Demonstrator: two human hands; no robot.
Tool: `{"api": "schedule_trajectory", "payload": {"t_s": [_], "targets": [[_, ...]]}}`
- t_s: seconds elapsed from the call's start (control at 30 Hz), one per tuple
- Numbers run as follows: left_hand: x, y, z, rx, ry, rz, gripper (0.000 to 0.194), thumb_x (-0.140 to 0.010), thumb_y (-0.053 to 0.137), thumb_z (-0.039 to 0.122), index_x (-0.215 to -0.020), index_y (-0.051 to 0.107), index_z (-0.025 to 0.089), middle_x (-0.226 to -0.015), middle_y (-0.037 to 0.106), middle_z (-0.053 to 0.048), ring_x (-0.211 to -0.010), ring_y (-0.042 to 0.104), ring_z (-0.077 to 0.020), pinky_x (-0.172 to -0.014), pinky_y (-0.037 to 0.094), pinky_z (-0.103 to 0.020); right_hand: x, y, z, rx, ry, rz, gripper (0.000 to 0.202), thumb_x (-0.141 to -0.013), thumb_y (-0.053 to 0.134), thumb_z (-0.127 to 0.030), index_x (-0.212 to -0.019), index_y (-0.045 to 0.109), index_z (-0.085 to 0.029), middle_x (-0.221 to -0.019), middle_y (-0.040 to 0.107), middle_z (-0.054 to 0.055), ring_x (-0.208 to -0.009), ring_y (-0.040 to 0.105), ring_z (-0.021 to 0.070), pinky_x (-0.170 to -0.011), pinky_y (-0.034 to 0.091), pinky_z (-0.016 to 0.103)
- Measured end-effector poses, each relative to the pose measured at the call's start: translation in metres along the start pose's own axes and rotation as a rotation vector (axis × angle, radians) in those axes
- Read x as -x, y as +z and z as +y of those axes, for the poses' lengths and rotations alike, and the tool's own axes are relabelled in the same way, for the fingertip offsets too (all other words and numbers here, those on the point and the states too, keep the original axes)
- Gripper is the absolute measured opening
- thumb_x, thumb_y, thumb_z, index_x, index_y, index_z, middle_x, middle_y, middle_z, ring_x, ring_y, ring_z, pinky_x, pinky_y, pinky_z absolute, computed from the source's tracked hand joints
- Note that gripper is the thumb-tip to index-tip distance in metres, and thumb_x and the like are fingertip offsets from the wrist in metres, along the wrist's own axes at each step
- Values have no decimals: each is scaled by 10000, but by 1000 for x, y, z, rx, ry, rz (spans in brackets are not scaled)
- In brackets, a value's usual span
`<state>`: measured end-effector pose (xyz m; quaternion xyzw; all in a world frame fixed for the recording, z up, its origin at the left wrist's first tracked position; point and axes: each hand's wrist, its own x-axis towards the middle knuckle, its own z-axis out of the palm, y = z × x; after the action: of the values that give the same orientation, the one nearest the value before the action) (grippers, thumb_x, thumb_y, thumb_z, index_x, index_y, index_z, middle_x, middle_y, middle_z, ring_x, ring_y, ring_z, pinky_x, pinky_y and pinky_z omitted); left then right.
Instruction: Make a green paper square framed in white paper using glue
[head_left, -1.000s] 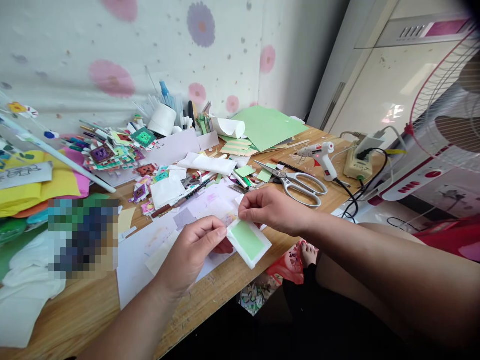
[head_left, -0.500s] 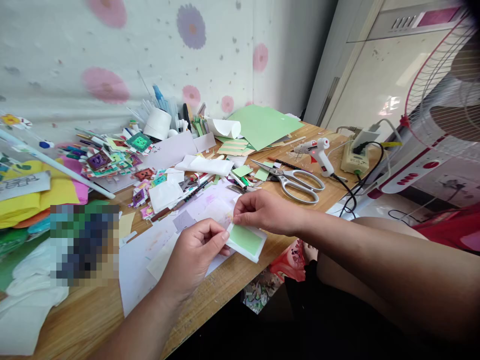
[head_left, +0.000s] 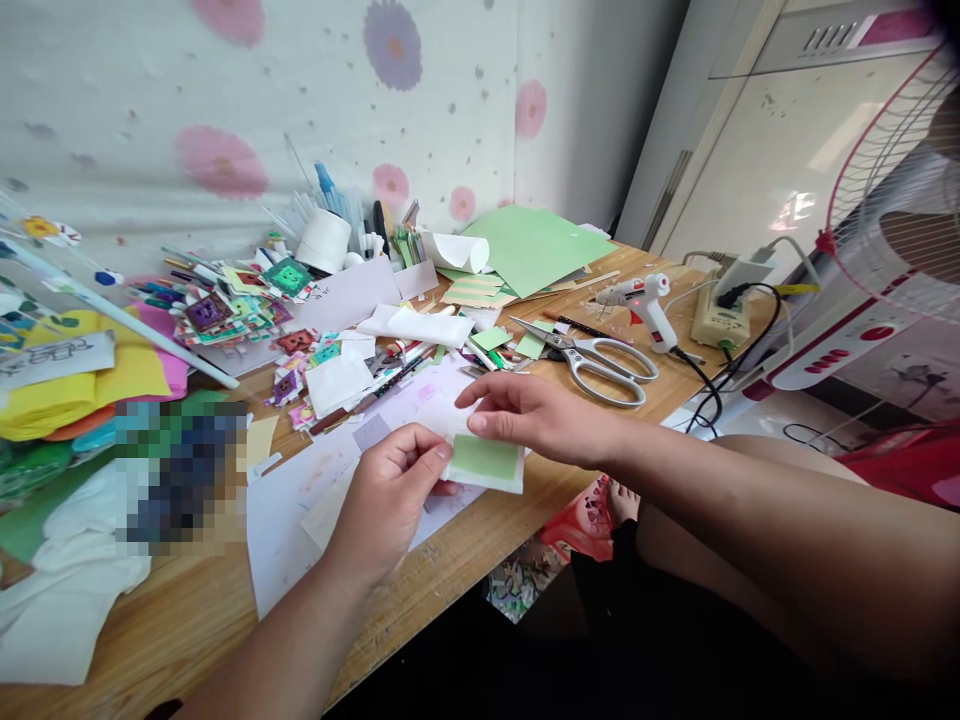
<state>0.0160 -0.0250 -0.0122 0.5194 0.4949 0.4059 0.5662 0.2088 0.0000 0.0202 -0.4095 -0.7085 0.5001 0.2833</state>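
A small green rectangle with a white border (head_left: 487, 460) hangs over the front edge of the wooden table, above white sheets. My left hand (head_left: 397, 495) pinches its left side between thumb and fingers. My right hand (head_left: 529, 420) is over its upper edge, with the thumb near the white border and the index finger lifted away from the thumb. Whether the right fingertips touch the piece is hard to tell. Below both hands lies a large white sheet (head_left: 281, 530) with faint colour marks.
Scissors (head_left: 592, 360) and a glue gun (head_left: 645, 305) lie right of the paper scraps. A power strip (head_left: 720, 315) with cords and a fan (head_left: 862, 330) are at the right. Green sheets (head_left: 536, 245) lie at the back. Colourful cut-outs (head_left: 225, 310) are piled at the left.
The green and white piece has turned so its lower edge is more level. My right hand's index finger has lifted from its thumb. The view has shifted slightly.
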Motion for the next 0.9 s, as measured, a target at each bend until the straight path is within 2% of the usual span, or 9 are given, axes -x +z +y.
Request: {"api": "schedule_trajectory", "payload": {"t_s": [0.1,0.17,0.33,0.47,0.53,0.67,0.8,0.9], "targets": [[1,2,0,-7,25,46,190,-831,630,322,-705,582,188,-672,564,52,-627,543,-96,-590,493,-206,3,7,0,147,-77,74,602,-729,718,-373,-1244,508,-144,-972,606,64,-864,576,184,-775,462,322],[2,2,0,-19,53,47,188,-841,622,314,-709,576,188,-652,553,60,-607,538,-85,-588,490,-196,3,14,0,254,-126,126,677,-681,760,-332,-1274,490,-149,-1019,611,74,-902,582,199,-818,457,342],[4,3,-1,-11,59,5,184,-852,612,326,-726,587,194,-713,567,55,-666,552,-94,-616,520,-206,-1,25,3,376,-118,203,576,-700,709,-238,-1242,524,-177,-927,651,44,-831,606,191,-752,467,320],[4,3,0,-8,42,1,189,-848,615,322,-714,584,193,-702,552,56,-665,540,-92,-613,517,-198,0,22,2,383,-100,195,492,-710,680,-204,-1189,569,-180,-936,660,47,-835,608,190,-755,460,320],[4,3,1,-28,45,13,183,-848,613,310,-711,589,191,-682,552,57,-645,536,-84,-595,495,-180,1,17,2,317,-93,170,433,-732,669,-212,-1155,587,-169,-909,646,43,-818,598,177,-740,459,308],[4,3,1,-52,55,26,174,-847,611,298,-713,595,188,-656,563,57,-609,530,-74,-571,451,-170,0,9,2,99,-42,91,293,-772,648,-242,-1047,615,-146,-760,584,-4,-681,544,124,-615,439,248],[4,3,2,-30,51,-3,175,-842,615,291,-702,595,188,-648,555,54,-606,508,-78,-562,417,-175,-2,9,3,88,4,83,176,-753,638,-153,-929,631,-141,-651,517,-46,-574,469,86,-518,372,210],[4,3,3,24,48,-46,184,-841,607,281,-685,590,184,-626,520,51,-602,465,-87,-555,389,-186,-3,9,3,25,21,43,170,-748,632,-116,-915,617,-140,-631,493,-61,-548,449,73,-487,348,193]]}}
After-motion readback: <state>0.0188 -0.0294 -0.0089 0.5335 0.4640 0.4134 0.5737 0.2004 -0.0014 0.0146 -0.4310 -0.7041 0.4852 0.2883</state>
